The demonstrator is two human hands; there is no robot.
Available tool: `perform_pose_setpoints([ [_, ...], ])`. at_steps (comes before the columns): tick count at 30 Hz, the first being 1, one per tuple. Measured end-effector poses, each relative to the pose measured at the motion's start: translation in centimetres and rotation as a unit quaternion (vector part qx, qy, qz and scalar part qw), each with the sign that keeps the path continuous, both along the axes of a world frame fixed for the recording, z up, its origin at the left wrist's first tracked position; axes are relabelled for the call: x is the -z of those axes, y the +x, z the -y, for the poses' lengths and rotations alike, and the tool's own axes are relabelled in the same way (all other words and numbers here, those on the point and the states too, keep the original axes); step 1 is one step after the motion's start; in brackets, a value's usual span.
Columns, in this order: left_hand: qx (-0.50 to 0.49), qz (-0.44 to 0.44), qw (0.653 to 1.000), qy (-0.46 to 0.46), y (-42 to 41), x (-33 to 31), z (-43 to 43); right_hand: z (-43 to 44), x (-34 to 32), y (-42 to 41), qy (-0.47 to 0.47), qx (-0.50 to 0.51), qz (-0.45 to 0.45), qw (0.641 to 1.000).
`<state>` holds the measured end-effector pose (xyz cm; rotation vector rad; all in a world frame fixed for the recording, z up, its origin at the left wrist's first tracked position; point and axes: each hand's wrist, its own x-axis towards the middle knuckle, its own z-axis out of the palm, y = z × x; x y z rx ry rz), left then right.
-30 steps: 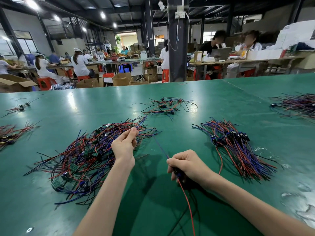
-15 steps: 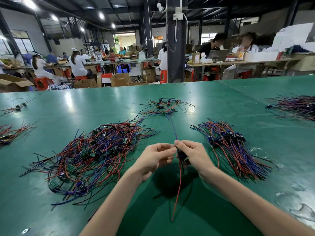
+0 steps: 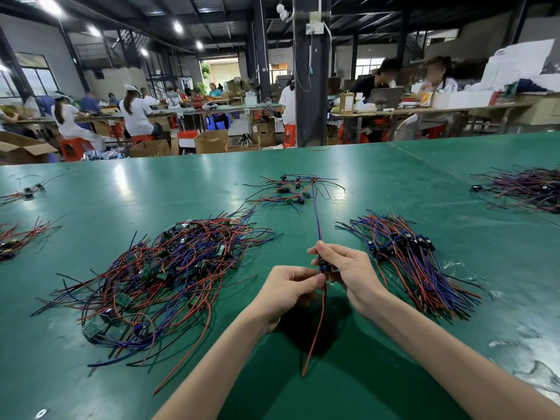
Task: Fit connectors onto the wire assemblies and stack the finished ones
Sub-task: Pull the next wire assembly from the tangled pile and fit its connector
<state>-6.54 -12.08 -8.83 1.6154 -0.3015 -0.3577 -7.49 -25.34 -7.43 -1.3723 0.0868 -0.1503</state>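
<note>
Both hands meet above the green table (image 3: 303, 395) on one wire assembly (image 3: 323, 268). My right hand (image 3: 348, 274) pinches its small dark body, with a blue wire rising from the fingers and a red wire hanging down toward me. My left hand (image 3: 291, 291) pinches the same assembly from the left at its lower end; what sits between its fingertips is hidden. A big tangled heap of red and blue wire assemblies (image 3: 157, 271) lies to the left. A neater pile of assemblies (image 3: 412, 262) lies to the right.
A small loose bunch of assemblies (image 3: 291, 192) lies farther back at centre. More wire bundles sit at the far right (image 3: 527, 189) and along the left edge (image 3: 18, 237). Beyond the table, people sit at other benches among cardboard boxes, and a dark pillar (image 3: 309, 71) stands behind.
My left hand left the big heap and came right to meet my right hand. The right hand lifted the assembly, so its blue wire now points up and away.
</note>
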Motion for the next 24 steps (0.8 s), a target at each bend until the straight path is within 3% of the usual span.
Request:
perform_pose_setpoints([
  [9, -0.002, -0.044, 0.999, -0.029, -0.23, -0.16, 0.16, -0.01, 0.24, 0.11, 0.005, -0.004, 0.006, 1.000],
  [15, -0.081, -0.037, 0.988, -0.126, 0.08, -0.81, -0.09, -0.43, 0.51, 0.19, -0.026, -0.054, -0.028, 0.998],
  [24, -0.146, -0.054, 0.983, -0.097, 0.59, -0.60, -0.49, -0.60, 0.67, -0.23, -0.031, -0.143, -0.058, 0.988],
])
